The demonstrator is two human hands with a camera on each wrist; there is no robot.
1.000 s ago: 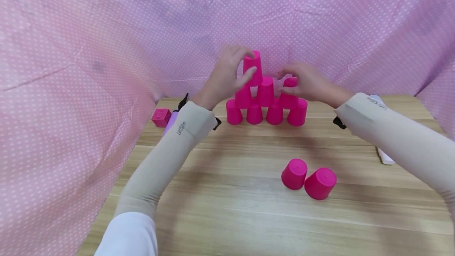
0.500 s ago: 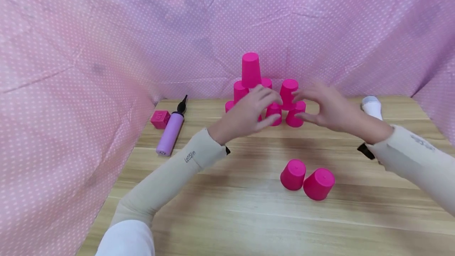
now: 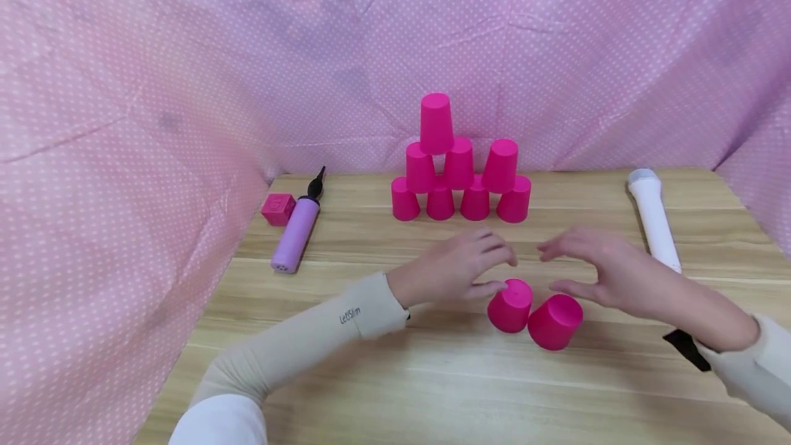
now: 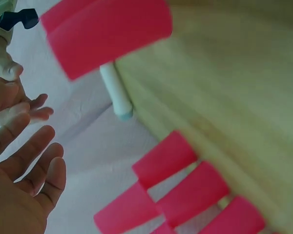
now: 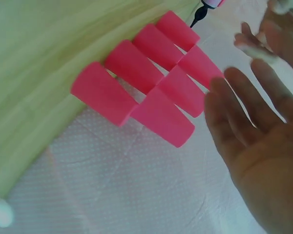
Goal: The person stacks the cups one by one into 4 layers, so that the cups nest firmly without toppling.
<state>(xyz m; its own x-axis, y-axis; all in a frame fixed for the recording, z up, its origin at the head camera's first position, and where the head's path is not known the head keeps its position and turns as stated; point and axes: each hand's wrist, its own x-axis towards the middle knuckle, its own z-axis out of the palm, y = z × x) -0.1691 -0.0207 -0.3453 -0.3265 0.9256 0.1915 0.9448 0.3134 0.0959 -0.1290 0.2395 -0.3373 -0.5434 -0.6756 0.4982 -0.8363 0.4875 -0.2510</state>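
Two loose pink cups stand upside down on the table: a left cup [image 3: 510, 307] and a right cup [image 3: 555, 322], side by side. My left hand [image 3: 460, 268] hovers by the left cup with loosely bent fingers; its thumb tip overlaps that cup's top in the head view, and I cannot tell if it touches. Above and right of the cups is my right hand [image 3: 612, 272], thumb and fingers apart, holding nothing. Behind them rises a stack of upside-down pink cups: several in the bottom row [image 3: 440, 201], three in the second row [image 3: 459, 165], and one top cup [image 3: 436, 123] at the left.
On the left of the wooden table [image 3: 395, 390] lie a pink cube [image 3: 278, 209] and a purple hand pump [image 3: 296, 233] with a black nozzle. A white cylindrical object [image 3: 655, 222] lies at the right. Pink dotted cloth [image 3: 395, 33] hangs behind.
Both hands have left the stack and come down and nearer, to the two loose cups. The left hand has let go of the top cup, which stays on the second row.
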